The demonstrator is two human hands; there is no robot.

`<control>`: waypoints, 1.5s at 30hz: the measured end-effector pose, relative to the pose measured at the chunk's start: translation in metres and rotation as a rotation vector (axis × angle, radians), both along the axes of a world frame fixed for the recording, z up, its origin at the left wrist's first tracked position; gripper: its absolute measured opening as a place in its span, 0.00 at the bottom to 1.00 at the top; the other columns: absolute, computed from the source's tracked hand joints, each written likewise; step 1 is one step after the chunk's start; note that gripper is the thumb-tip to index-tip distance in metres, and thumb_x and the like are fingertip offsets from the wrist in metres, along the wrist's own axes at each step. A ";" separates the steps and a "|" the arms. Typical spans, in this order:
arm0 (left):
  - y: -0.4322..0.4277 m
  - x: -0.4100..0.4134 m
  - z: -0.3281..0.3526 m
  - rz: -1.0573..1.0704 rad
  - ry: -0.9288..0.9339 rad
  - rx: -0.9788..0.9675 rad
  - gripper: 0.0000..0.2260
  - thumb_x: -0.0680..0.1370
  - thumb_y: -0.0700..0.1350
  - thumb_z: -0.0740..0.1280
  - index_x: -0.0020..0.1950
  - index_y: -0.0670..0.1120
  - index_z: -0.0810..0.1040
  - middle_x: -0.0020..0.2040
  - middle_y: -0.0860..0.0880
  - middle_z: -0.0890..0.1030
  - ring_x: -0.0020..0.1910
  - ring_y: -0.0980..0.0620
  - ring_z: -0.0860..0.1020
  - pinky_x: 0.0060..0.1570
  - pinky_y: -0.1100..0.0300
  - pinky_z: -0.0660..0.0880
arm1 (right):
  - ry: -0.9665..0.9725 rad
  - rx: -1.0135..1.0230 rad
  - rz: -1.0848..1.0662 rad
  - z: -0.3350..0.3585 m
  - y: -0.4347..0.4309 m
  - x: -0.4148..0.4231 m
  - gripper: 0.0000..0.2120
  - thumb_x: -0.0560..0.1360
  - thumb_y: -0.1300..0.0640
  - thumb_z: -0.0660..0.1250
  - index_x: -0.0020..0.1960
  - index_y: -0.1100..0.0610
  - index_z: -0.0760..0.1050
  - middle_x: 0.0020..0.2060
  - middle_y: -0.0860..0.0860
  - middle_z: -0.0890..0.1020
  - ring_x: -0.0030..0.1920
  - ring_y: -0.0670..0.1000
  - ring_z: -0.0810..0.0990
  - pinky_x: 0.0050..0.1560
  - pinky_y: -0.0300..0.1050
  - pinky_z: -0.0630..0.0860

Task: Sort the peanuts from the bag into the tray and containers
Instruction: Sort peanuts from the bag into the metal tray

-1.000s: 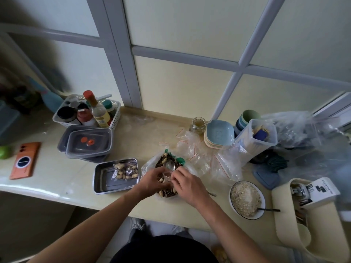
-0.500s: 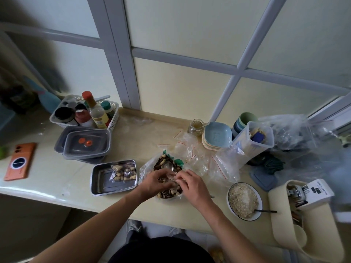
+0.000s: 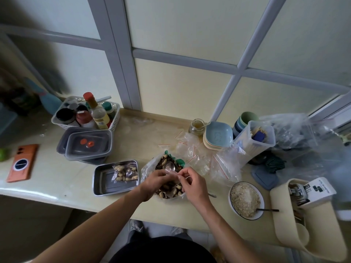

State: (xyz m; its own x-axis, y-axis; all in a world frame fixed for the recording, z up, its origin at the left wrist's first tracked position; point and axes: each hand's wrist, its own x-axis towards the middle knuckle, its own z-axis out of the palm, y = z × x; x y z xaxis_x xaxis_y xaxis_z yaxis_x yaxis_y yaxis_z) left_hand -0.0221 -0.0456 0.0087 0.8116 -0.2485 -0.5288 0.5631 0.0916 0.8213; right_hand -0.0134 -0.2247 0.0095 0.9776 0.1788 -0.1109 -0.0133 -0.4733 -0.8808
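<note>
The left hand (image 3: 154, 180) and right hand (image 3: 192, 184) meet over the open bag of peanuts (image 3: 167, 193), fingers curled. Each pinches an edge of a small clear bag (image 3: 173, 174) stretched between thumb and forefinger; what is inside that small bag cannot be told. Both hands hover just above the mixed peanuts and dark seeds, and a metal spoon (image 3: 169, 166) lies bowl-up in the heap just behind the fingers.

Just left of the big bag sits the steel tray (image 3: 107, 186), with one filled packet of peanuts (image 3: 125, 172) lying in its far right corner. Behind the tray stand two stacked lidded containers (image 3: 88, 146), and behind those a white basket (image 3: 114, 118) of bottles and jars. An orange phone (image 3: 21, 163) lies near the worktop's (image 3: 144, 137) left end.

To the right of the hands, empty zip bags (image 3: 207, 158) are strewn about, a bowl of grain (image 3: 246, 199) stands near the front edge, and a stack of plates (image 3: 218, 135) sits further back beside a tall clear tub (image 3: 254, 143).
</note>
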 end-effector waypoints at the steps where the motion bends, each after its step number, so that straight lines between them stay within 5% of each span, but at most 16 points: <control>1: 0.001 0.000 0.000 0.013 -0.009 -0.007 0.06 0.80 0.45 0.70 0.46 0.44 0.82 0.37 0.47 0.79 0.33 0.53 0.75 0.33 0.61 0.72 | 0.004 0.016 -0.009 0.001 0.001 -0.001 0.05 0.78 0.61 0.72 0.47 0.52 0.79 0.37 0.44 0.83 0.33 0.44 0.81 0.35 0.39 0.77; 6: -0.001 0.001 0.002 0.154 -0.022 -0.015 0.07 0.80 0.42 0.69 0.50 0.39 0.81 0.37 0.48 0.81 0.32 0.53 0.77 0.31 0.62 0.74 | 0.244 0.260 -0.170 0.003 0.005 -0.002 0.03 0.79 0.59 0.72 0.50 0.56 0.78 0.39 0.51 0.84 0.28 0.50 0.79 0.33 0.46 0.76; 10: 0.000 0.001 0.000 0.161 -0.051 0.016 0.14 0.80 0.45 0.71 0.53 0.33 0.81 0.39 0.46 0.82 0.33 0.53 0.78 0.31 0.62 0.74 | 0.325 0.294 -0.178 0.002 0.003 -0.003 0.06 0.80 0.58 0.70 0.48 0.62 0.79 0.30 0.52 0.79 0.30 0.50 0.77 0.35 0.44 0.75; 21: -0.002 0.004 -0.003 0.219 -0.107 0.033 0.09 0.80 0.42 0.70 0.51 0.36 0.83 0.46 0.42 0.84 0.45 0.50 0.82 0.46 0.59 0.78 | 0.369 0.350 -0.210 -0.001 0.009 0.006 0.06 0.80 0.60 0.71 0.45 0.59 0.81 0.29 0.51 0.80 0.28 0.49 0.77 0.32 0.39 0.73; 30: -0.006 0.006 -0.001 0.221 -0.087 0.119 0.05 0.80 0.42 0.71 0.47 0.41 0.85 0.38 0.46 0.85 0.37 0.54 0.82 0.36 0.63 0.77 | 0.358 0.260 -0.221 -0.007 0.010 0.008 0.08 0.79 0.58 0.71 0.42 0.57 0.81 0.26 0.49 0.79 0.27 0.48 0.77 0.33 0.42 0.74; 37: -0.008 0.009 -0.009 0.212 -0.131 0.262 0.06 0.78 0.46 0.74 0.48 0.44 0.86 0.45 0.44 0.86 0.45 0.45 0.85 0.48 0.50 0.82 | 0.364 0.201 -0.228 -0.007 0.014 0.011 0.11 0.81 0.59 0.67 0.40 0.56 0.78 0.25 0.49 0.78 0.26 0.46 0.74 0.32 0.41 0.72; 45: -0.010 0.013 -0.005 0.235 -0.107 0.282 0.08 0.79 0.47 0.73 0.47 0.43 0.85 0.42 0.45 0.86 0.41 0.51 0.84 0.43 0.56 0.82 | 0.397 0.284 -0.214 -0.006 0.009 0.014 0.08 0.81 0.57 0.69 0.44 0.58 0.81 0.27 0.51 0.79 0.30 0.49 0.77 0.34 0.42 0.73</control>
